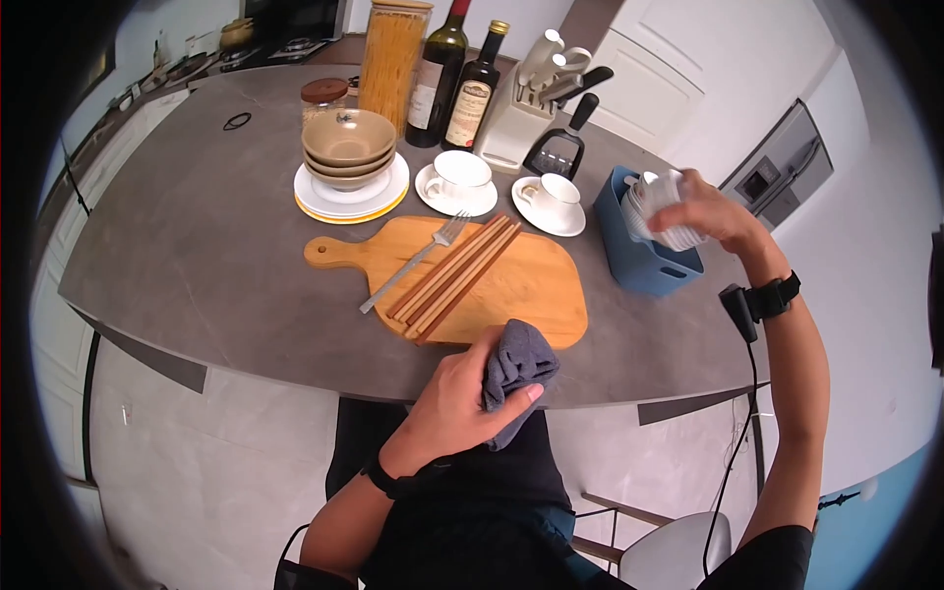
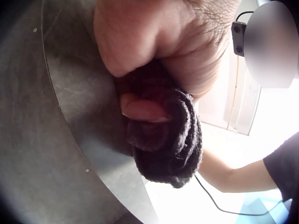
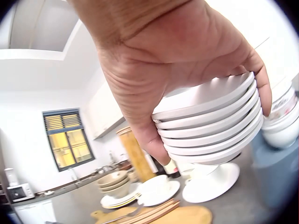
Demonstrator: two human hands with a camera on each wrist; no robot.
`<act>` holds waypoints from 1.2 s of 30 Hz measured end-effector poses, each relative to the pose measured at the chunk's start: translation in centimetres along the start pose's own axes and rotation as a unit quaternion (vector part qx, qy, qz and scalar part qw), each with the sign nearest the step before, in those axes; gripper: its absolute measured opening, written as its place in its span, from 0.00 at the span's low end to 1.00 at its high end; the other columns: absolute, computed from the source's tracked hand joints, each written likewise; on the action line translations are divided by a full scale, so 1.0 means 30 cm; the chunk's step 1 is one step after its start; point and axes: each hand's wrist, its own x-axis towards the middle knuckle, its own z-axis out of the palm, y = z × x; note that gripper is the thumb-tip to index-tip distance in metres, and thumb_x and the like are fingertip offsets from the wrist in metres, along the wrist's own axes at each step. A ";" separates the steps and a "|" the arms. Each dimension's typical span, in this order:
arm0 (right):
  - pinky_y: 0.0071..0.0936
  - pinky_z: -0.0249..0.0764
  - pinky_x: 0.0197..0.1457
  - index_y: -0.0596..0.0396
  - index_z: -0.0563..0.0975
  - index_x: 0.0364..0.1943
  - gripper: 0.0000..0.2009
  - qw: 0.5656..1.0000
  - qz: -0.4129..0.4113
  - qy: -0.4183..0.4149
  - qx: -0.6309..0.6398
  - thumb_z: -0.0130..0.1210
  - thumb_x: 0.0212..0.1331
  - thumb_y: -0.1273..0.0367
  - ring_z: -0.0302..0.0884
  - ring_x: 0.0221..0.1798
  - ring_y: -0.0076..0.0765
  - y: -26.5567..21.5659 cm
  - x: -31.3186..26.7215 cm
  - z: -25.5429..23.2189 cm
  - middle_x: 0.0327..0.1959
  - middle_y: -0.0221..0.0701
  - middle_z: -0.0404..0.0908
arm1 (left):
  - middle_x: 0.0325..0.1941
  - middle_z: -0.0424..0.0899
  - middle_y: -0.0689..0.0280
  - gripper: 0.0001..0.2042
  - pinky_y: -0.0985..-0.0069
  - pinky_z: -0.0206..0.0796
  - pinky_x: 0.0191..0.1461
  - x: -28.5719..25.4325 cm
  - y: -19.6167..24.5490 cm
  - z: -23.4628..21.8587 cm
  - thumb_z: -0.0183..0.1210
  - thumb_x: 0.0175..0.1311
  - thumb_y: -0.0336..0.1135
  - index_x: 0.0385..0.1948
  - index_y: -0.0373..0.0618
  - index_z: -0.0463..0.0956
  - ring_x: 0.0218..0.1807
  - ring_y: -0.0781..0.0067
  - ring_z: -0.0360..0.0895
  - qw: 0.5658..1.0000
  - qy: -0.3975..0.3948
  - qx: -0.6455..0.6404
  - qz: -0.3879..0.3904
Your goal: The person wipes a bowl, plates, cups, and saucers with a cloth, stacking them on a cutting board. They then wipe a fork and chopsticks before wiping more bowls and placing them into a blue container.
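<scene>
My left hand (image 1: 452, 398) grips a bunched dark grey cloth (image 1: 518, 364) in front of the cutting board; in the left wrist view the thumb lies across the cloth (image 2: 182, 149). On the right, my right hand (image 1: 723, 211) is at the blue basket (image 1: 639, 261). It holds a stack of several small white plates (image 3: 210, 121) by their rims, thumb on one side and fingers on the other, palm above. Beside the stack in the right wrist view, white bowls (image 3: 280, 128) stand in the basket.
A wooden cutting board (image 1: 546, 285) bears several chopsticks (image 1: 457, 280) and a fork (image 1: 418, 261). Behind it are stacked brown bowls (image 1: 349, 138) on plates (image 1: 305, 187) and two cups (image 1: 462, 172) on saucers. Bottles (image 1: 472, 98), a pasta jar (image 1: 393, 64) and a knife block (image 1: 511, 123) stand farther back.
</scene>
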 end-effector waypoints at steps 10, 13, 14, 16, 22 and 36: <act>0.42 0.75 0.67 0.69 0.54 0.71 0.59 0.968 -0.102 -0.080 -0.217 0.73 0.34 0.53 0.76 0.64 0.66 -0.182 -0.039 0.438 0.63 0.64 0.71 | 0.43 0.87 0.47 0.28 0.62 0.77 0.52 -0.019 0.014 0.020 0.69 0.65 0.42 0.60 0.34 0.69 0.47 0.45 0.87 0.999 0.031 0.027 -0.018; 0.41 0.76 0.66 0.68 0.53 0.72 0.60 0.968 -0.108 -0.079 -0.213 0.73 0.34 0.52 0.76 0.64 0.64 -0.176 -0.035 0.438 0.63 0.63 0.71 | 0.43 0.87 0.47 0.29 0.63 0.77 0.52 -0.024 0.000 0.027 0.69 0.64 0.42 0.60 0.33 0.70 0.47 0.47 0.88 0.998 0.039 0.038 -0.016; 0.41 0.76 0.66 0.68 0.53 0.72 0.60 0.970 -0.104 -0.077 -0.207 0.73 0.34 0.52 0.76 0.64 0.64 -0.179 -0.038 0.442 0.63 0.63 0.71 | 0.42 0.87 0.48 0.29 0.63 0.77 0.52 -0.021 -0.003 0.031 0.69 0.64 0.42 0.59 0.33 0.70 0.47 0.49 0.88 0.998 0.036 0.042 -0.017; 0.42 0.75 0.67 0.69 0.53 0.72 0.59 0.970 -0.098 -0.098 -0.200 0.72 0.35 0.51 0.75 0.65 0.64 -0.180 -0.042 0.450 0.63 0.63 0.71 | 0.42 0.87 0.49 0.29 0.64 0.77 0.52 -0.020 -0.017 0.036 0.69 0.64 0.42 0.59 0.32 0.70 0.46 0.50 0.88 0.999 0.035 0.035 -0.018; 0.43 0.68 0.73 0.69 0.46 0.76 0.69 0.952 -0.165 -0.127 -0.225 0.78 0.33 0.46 0.67 0.72 0.67 -0.134 -0.043 0.411 0.68 0.64 0.66 | 0.43 0.88 0.53 0.27 0.68 0.77 0.52 -0.022 0.013 0.034 0.69 0.66 0.40 0.59 0.33 0.71 0.46 0.61 0.88 0.997 0.040 0.039 -0.044; 0.35 0.73 0.65 0.64 0.61 0.73 0.36 0.843 -0.292 0.235 0.386 0.67 0.63 0.70 0.73 0.68 0.46 0.107 -0.586 0.714 0.74 0.52 0.63 | 0.71 0.72 0.56 0.41 0.72 0.67 0.68 0.007 0.258 0.168 0.59 0.76 0.41 0.80 0.39 0.40 0.67 0.73 0.73 0.940 -0.120 -0.305 -0.098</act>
